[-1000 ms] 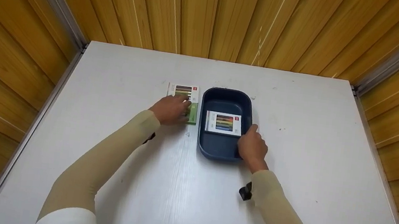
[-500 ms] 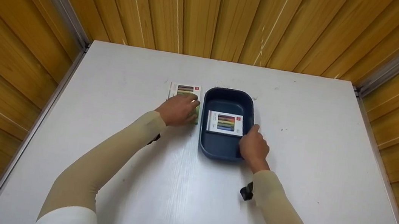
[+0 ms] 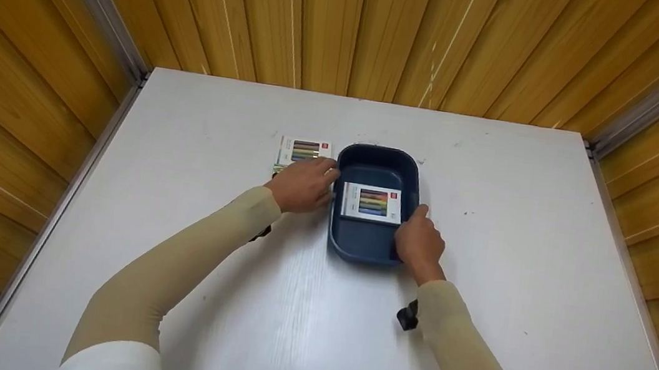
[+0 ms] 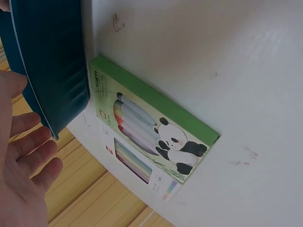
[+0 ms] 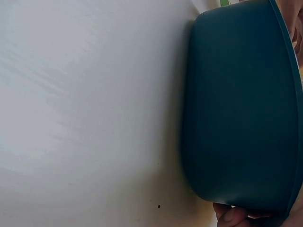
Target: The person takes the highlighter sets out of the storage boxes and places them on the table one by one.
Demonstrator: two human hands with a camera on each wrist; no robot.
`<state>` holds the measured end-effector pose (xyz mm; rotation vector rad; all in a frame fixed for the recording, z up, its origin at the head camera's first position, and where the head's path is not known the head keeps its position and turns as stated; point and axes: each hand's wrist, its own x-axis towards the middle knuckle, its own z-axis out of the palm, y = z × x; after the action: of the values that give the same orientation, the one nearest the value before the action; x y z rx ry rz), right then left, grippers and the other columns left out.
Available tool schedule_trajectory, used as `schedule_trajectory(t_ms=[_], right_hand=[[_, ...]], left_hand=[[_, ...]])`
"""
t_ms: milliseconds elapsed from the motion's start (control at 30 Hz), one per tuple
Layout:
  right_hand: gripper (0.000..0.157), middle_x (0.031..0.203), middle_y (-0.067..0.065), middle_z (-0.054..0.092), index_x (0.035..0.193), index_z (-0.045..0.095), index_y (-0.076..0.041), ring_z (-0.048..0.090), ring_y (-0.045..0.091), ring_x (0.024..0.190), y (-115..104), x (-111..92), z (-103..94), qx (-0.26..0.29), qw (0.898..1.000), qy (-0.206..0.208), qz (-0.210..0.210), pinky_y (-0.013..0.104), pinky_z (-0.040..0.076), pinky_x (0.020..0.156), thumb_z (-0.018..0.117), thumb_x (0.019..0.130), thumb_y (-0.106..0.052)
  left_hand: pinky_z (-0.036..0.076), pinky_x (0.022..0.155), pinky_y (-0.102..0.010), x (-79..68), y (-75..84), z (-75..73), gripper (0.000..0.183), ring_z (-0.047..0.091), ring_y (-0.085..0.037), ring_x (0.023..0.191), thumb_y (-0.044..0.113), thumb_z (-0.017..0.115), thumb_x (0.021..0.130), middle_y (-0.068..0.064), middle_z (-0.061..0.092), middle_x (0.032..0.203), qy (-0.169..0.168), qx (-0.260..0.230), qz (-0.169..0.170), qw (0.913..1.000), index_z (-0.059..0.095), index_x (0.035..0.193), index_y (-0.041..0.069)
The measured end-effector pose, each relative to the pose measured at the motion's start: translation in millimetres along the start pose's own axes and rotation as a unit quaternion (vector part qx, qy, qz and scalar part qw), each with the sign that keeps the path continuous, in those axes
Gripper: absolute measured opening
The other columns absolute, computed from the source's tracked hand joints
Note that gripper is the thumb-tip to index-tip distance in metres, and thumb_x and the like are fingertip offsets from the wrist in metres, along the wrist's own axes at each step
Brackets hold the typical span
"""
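Note:
A dark blue plastic storage bin [image 3: 366, 243] stands on the table with a white pack of coloured pens [image 3: 370, 204] lying inside. My right hand [image 3: 420, 240] grips the bin's right wall, and its fingertips [image 5: 232, 216] show at the outer side in the right wrist view. At the left rim is my left hand [image 3: 304, 185], its fingers loosely extended right at the edge. Beneath that hand lies a green pen box [image 4: 156, 118] with a panda print, mostly hidden in the head view. Another white pen pack [image 3: 306, 147] lies just beyond the green box.
The white table [image 3: 237, 117] carries a few small dark marks. Wood-look panels [image 3: 385, 35] rise behind its far edge and at both sides. Black wrist camera mounts [image 3: 408, 316] hang under the forearms.
My left hand has moved right, from over the green pen box to the bin's left rim. The right hand keeps its grip, and the bin and packs stay in place.

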<state>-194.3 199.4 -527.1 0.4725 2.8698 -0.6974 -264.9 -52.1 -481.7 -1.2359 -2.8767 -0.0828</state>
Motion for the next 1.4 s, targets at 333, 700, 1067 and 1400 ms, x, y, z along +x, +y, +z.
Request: schedule_trajectory(t_ms=[333, 700, 1067, 1400], right_hand=[[0.042, 0.116, 0.028, 0.062, 0.136, 0.035, 0.004, 0.064, 0.044, 0.101, -1, -1, -0.9, -0.004, 1.000, 0.002, 0.000, 0.055, 0.049, 0.083, 0.034, 0.099, -0.016], [0.037, 0.109, 0.027, 0.064, 0.130, 0.038, 0.004, 0.066, 0.043, 0.094, 0, -2, -0.8, -0.004, 1.000, 0.013, -0.013, 0.054, 0.051, 0.076, 0.035, 0.098, -0.015], [0.035, 0.106, 0.027, 0.065, 0.128, 0.039, 0.003, 0.066, 0.043, 0.093, 0, -3, -0.7, -0.006, 1.000, 0.014, -0.008, 0.054, 0.050, 0.074, 0.036, 0.098, -0.015], [0.041, 0.112, 0.027, 0.064, 0.134, 0.035, 0.004, 0.065, 0.044, 0.097, 0, -3, -1.1, -0.003, 1.000, 0.011, -0.008, 0.055, 0.050, 0.080, 0.036, 0.099, -0.016]], left_hand=[[0.038, 0.112, -0.040, 6.4, 8.7, -2.8, 0.050, 0.048, -0.026, 0.131, 0.035, 0.050, 0.099, -0.013, 0.046, 0.143, -0.025, 0.003, -0.002, 0.9997, 0.046, 0.139, 0.005], [0.043, 0.106, -0.040, 14.4, 14.5, 3.8, 0.039, 0.053, -0.026, 0.121, 0.028, 0.050, 0.099, -0.013, 0.052, 0.132, 0.010, -0.001, 0.032, 0.9994, 0.052, 0.129, 0.004], [0.042, 0.108, -0.040, 19.0, 20.0, 7.1, 0.040, 0.052, -0.026, 0.124, 0.028, 0.051, 0.098, -0.013, 0.053, 0.134, 0.012, 0.003, 0.041, 0.9991, 0.052, 0.130, 0.003], [0.042, 0.107, -0.039, 25.7, 26.0, 8.7, 0.042, 0.053, -0.027, 0.121, 0.029, 0.053, 0.098, -0.013, 0.052, 0.133, 0.001, -0.012, 0.045, 0.9989, 0.051, 0.131, 0.003]])
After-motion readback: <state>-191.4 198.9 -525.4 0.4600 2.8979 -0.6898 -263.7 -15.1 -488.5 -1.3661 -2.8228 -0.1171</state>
